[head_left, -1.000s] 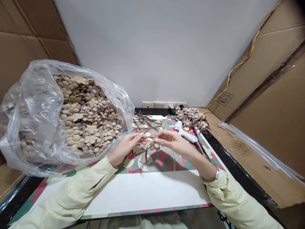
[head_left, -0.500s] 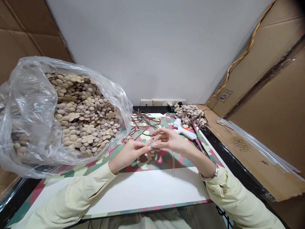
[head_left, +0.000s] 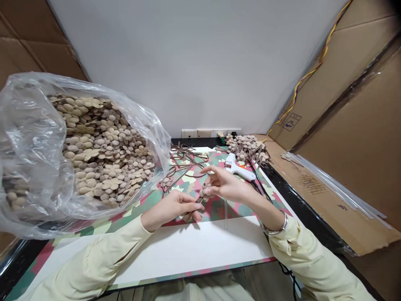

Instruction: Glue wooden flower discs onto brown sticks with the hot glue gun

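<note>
Over the patterned mat [head_left: 216,209], my right hand [head_left: 224,184] pinches a small beige flower piece [head_left: 205,191] between thumb and fingers. My left hand [head_left: 173,207] is just to its left and lower, closed on a brown checked strip [head_left: 189,216] that slants up toward the flower. Whether strip and flower are joined is too small to tell. Behind my right hand lies a white glue gun [head_left: 239,168]. A clear glue stick [head_left: 226,213] extends below my right hand.
A large clear plastic bag [head_left: 28,125] full of flower pieces [head_left: 109,159] stands at the left. Brown strips [head_left: 184,154] lie at the back, beside a flower pile [head_left: 247,146]. Cardboard [head_left: 313,184] with clear sticks [head_left: 341,184] is at the right.
My left hand has moved slightly down and away from my right hand. The checked strip now shows between them, and the flower is turned. The whole view has shifted a little.
</note>
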A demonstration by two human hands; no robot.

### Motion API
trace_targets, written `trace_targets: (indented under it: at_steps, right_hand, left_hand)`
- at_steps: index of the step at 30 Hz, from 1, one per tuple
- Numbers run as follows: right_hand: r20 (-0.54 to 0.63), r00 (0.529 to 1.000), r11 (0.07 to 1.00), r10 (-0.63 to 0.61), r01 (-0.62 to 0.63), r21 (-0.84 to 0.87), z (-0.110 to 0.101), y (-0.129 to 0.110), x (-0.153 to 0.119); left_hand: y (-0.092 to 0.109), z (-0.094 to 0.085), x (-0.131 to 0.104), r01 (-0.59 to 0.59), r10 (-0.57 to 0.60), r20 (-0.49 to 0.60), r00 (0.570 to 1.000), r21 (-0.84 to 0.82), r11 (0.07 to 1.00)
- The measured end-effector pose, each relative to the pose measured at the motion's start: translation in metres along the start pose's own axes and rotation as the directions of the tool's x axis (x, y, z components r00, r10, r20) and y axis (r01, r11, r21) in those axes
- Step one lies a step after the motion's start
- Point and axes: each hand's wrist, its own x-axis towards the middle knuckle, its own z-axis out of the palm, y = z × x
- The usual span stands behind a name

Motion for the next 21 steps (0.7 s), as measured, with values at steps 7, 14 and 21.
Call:
trace_targets:
  at_steps: [7, 14, 21]
  right_hand:
    - [-0.026, 0.999, 0.999, -0.03, 0.028, -0.044, -0.001, 0.002, 0.002]
    - [0.005, 1.0, 0.997, -0.018, 0.018, 0.077, -0.009, -0.002, 0.003]
    - [0.066, 0.998, 0.975, 0.006, -0.02, 0.221, -0.011, -0.012, 0.002]
  left_hand:
    - [0.0, -0.002, 0.001, 0.047, -0.047, 0.009, 0.999, 0.021, 0.999]
    - [-0.004, -0.018, 0.002, 0.11, -0.11, 0.004, 0.994, 0.053, 0.993]
    - [0.005, -0.029, 0.0, -0.026, 0.05, -0.236, 0.97, 0.103, 0.994]
